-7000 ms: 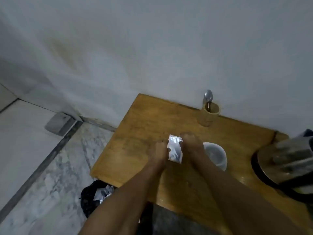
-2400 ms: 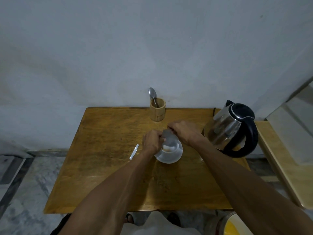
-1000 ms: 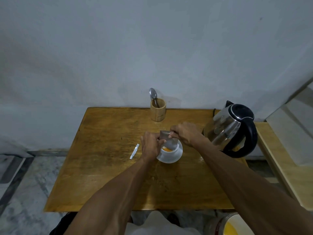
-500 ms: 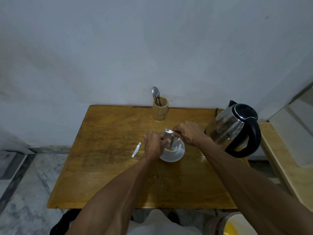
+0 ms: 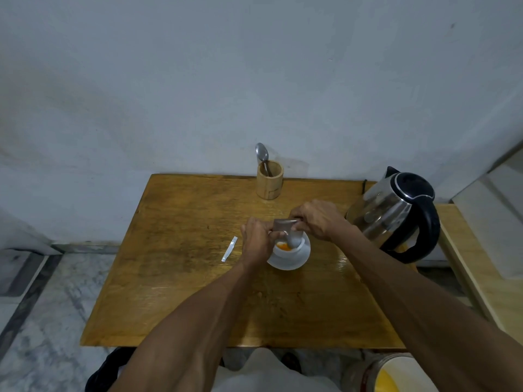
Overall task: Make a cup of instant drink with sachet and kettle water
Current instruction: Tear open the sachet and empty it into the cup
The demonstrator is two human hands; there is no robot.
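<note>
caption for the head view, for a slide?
Both hands, left and right, tip an opened sachet of orange powder into a white cup beside the kettle.

home: wood table (image 5: 175,278), kettle (image 5: 396,213), marble floor (image 5: 42,321).

Wooden table (image 5: 175,278) against pale wall (image 5: 254,80); floor (image 5: 42,321) seemingly marble.

A honey-brown wooden worktop (image 5: 181,278) with darker grain streaks. At its centre, a white cup (image 5: 288,254) holding bright orange powder (image 5: 283,246), under a silver sachet (image 5: 285,225). At 9 o'clock, a silver torn strip (image 5: 229,248). At 12 o'clock, a tan holder (image 5: 269,180) with a steel-grey spoon (image 5: 261,153). At 3 o'clock, a chrome kettle (image 5: 396,213) with black lid and handle.
</note>
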